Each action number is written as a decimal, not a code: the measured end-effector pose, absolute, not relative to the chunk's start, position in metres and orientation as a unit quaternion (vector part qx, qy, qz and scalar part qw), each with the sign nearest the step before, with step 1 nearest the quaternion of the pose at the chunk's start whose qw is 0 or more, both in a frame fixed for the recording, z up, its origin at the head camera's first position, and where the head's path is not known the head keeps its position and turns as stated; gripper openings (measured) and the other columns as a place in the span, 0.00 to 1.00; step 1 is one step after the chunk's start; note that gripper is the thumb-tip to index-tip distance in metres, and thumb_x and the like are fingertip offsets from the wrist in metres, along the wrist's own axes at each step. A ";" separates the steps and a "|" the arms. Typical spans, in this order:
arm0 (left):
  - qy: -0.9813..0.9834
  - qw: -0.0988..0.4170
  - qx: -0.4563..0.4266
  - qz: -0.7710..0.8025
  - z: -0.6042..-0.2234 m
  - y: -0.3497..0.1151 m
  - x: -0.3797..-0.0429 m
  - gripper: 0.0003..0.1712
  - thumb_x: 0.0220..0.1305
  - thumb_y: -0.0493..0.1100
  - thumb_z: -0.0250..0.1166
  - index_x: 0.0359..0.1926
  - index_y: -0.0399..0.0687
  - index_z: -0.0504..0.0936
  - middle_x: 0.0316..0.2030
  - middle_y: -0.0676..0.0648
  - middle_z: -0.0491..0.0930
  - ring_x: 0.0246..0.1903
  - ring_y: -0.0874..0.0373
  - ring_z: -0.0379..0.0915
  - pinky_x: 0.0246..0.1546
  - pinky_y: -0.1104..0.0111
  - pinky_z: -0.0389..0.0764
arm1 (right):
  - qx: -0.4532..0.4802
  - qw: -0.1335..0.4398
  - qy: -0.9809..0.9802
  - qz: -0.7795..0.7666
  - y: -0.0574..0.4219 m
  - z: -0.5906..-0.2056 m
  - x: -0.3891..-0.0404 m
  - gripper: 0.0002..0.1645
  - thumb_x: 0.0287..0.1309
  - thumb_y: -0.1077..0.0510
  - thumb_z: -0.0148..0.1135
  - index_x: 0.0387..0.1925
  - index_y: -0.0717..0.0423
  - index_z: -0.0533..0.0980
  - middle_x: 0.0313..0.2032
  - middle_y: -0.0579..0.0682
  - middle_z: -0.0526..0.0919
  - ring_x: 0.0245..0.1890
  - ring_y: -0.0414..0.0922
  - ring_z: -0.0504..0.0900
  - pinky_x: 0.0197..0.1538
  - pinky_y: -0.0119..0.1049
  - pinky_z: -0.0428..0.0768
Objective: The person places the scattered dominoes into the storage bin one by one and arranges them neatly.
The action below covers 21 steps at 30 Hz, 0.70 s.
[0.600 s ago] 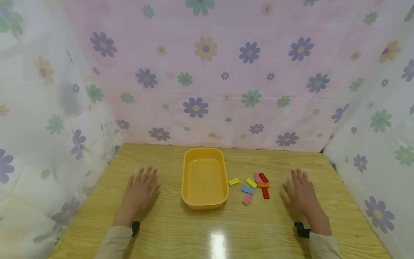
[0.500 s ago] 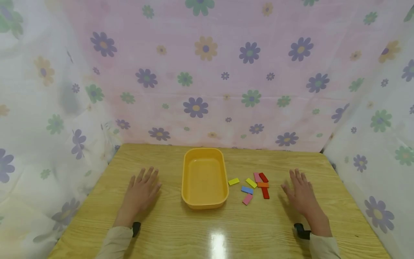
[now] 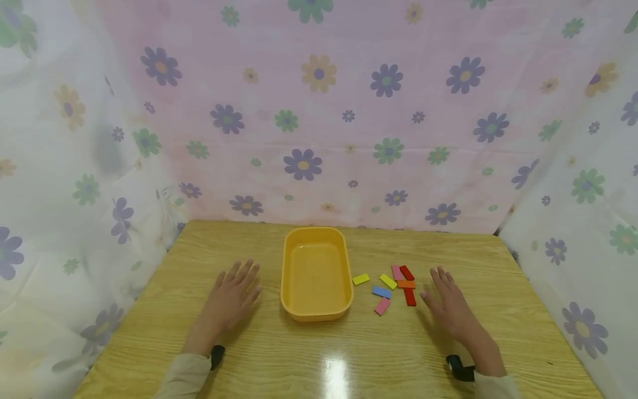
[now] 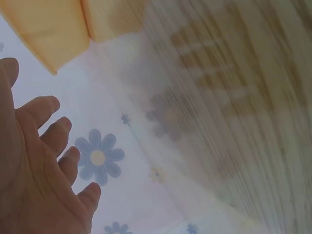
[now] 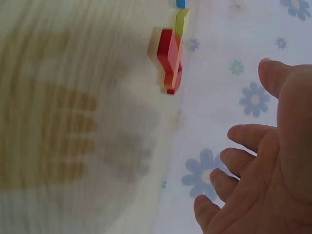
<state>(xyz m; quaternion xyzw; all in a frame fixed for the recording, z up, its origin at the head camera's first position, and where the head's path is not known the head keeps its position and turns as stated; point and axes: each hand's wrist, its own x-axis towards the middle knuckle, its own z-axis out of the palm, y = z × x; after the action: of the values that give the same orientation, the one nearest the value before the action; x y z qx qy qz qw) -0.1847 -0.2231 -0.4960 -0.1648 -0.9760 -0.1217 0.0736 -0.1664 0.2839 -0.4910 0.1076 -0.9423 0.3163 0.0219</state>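
In the head view my left hand (image 3: 227,302) hovers over the table, left of a yellow-orange plastic tub (image 3: 286,299), its fingers spread and holding nothing. My right hand (image 3: 452,307) is likewise spread and bare, just right of several small flat coloured blocks. Nearest to it lie a dark red block (image 3: 410,297), an orange block (image 3: 406,284), another red block (image 3: 407,272) and a pink block (image 3: 396,272). Closer to the tub are a blue block (image 3: 381,292), a yellow block (image 3: 387,281), a second yellow block (image 3: 361,279) and a lower pink block (image 3: 382,306).
The wooden table (image 3: 279,360) reflects a bright light at its front. Flower-patterned cloth (image 3: 339,127) hangs behind it and along both sides. Each wrist wears a black strap mount, such as the right mount (image 3: 459,370).
Both hands have moved inward: the left one to the right toward the tub, the right one to the left toward the blocks. Tub and blocks stay in place.
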 end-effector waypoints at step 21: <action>-0.956 0.097 -0.232 -0.151 -0.485 -0.172 -0.174 0.34 0.71 0.61 0.40 0.71 0.51 0.55 0.71 0.48 0.53 0.70 0.46 0.43 0.66 0.44 0.44 | 0.080 0.007 -0.923 0.377 0.253 -0.505 -0.156 0.42 0.62 0.49 0.57 0.68 0.66 0.54 0.68 0.68 0.52 0.66 0.67 0.51 0.63 0.65 0.53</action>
<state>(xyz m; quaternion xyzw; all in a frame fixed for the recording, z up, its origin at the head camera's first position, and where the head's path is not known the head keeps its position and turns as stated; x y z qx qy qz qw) -0.1740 -0.1724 -0.4854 -0.2317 -0.9561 -0.1507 0.0974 -0.1561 0.2528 -0.5050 0.0801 -0.9226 0.3773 0.0066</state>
